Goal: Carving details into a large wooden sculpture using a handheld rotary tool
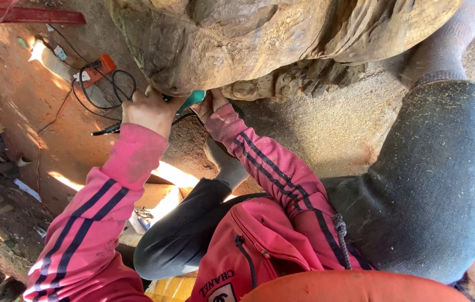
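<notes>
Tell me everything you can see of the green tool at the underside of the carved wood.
Only a short teal-green section of the green tool shows; it looks like a smooth plastic body, lying at a slant just under the lower edge of the big carved wood block. The left hand grips one end, the right hand closes on the other. Its working end is hidden behind the hands and the wood. A dark cord lies looped on the dusty ground nearby; whether it belongs to this tool is unclear.
</notes>
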